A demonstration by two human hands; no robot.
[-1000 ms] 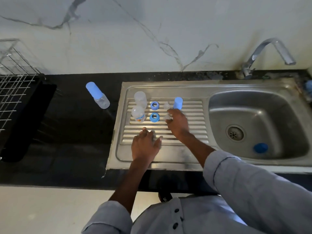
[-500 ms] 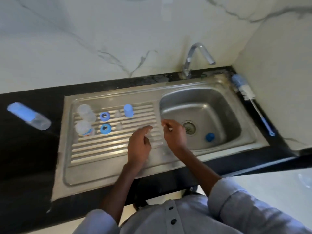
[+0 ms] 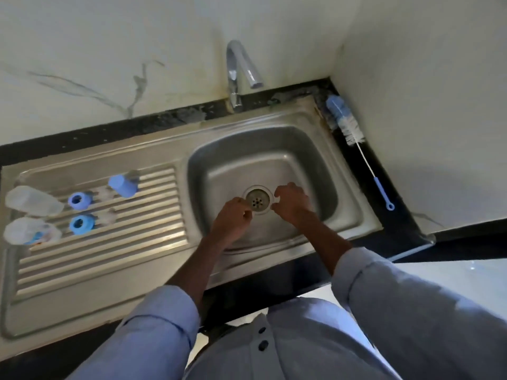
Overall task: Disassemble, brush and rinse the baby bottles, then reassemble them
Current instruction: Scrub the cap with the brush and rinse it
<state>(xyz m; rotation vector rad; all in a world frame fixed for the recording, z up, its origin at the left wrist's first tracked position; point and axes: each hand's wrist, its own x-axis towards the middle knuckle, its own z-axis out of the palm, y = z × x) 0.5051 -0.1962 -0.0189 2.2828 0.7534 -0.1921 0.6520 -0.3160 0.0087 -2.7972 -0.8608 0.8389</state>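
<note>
Both hands over sink basin (image 3: 315, 171) nr drain, left hand (image 3: 231, 220) curled, right hand (image 3: 292, 204) fingers bent, can't tell if either pinches anything; bottles (image 3: 33, 201), rings, teats on drainboard far left — prob light, wet-slick plastic, grip w/ fingers round body.

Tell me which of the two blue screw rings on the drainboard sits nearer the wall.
The paler, lavender-blue ring, beside the plain clear bottle. The brighter blue ring lies nearer the front edge.
</note>
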